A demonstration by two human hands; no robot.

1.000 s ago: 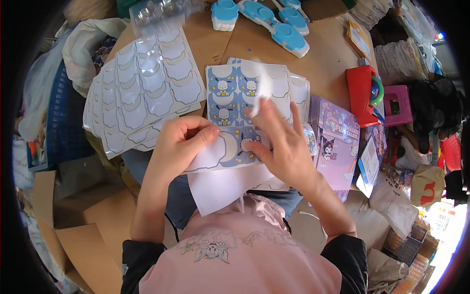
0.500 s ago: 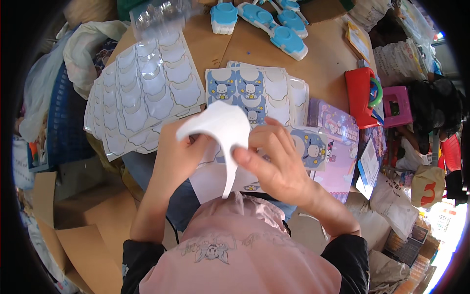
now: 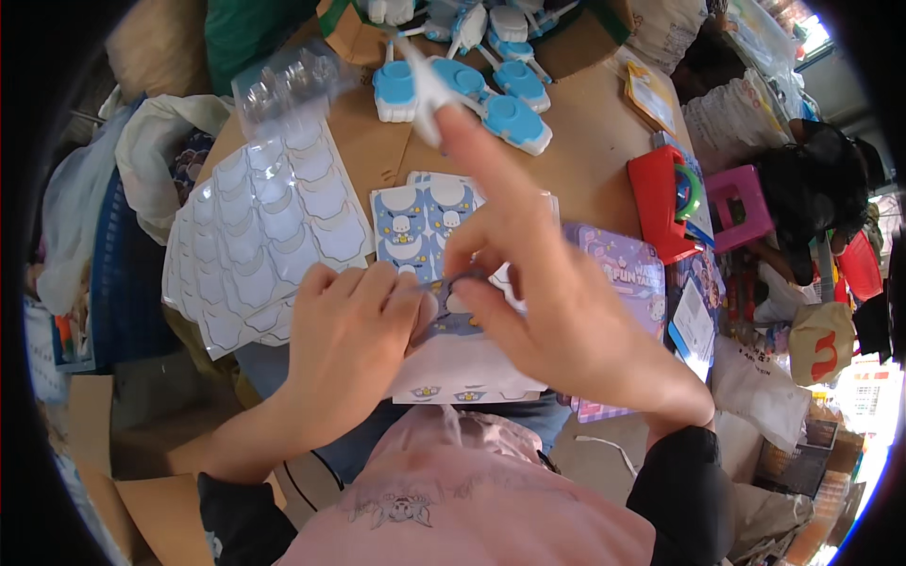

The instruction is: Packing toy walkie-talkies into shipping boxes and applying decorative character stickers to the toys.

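Observation:
My left hand (image 3: 351,335) is closed, fingers curled and thumb pressed on a small blue patterned sticker (image 3: 458,323) in front of me. The thumb and lower fingers of my right hand (image 3: 547,292) pinch the sticker's upper edge. Its index finger stretches forward; a blurred white scrap of paper (image 3: 425,90) is at that fingertip, touching or just off it. Beyond my hands lie sheets of blue cartoon stickers (image 3: 404,224). Below my hands shows a mostly white sheet (image 3: 462,368). My fingers hide much of the sticker.
Blank white die-cut sheets (image 3: 274,222) spread on the left, with clear plastic trays (image 3: 288,90) behind. Blue-and-white toy walkie-talkies (image 3: 514,113) lie at the back. Purple printed packaging (image 3: 623,274), a red holder (image 3: 661,203) and a pink stool (image 3: 741,209) stand right.
The white scrap has gone from between my hands to the far side by my right index finger. Both hands have come down onto the blue sticker. The view has shifted to show more walkie-talkies.

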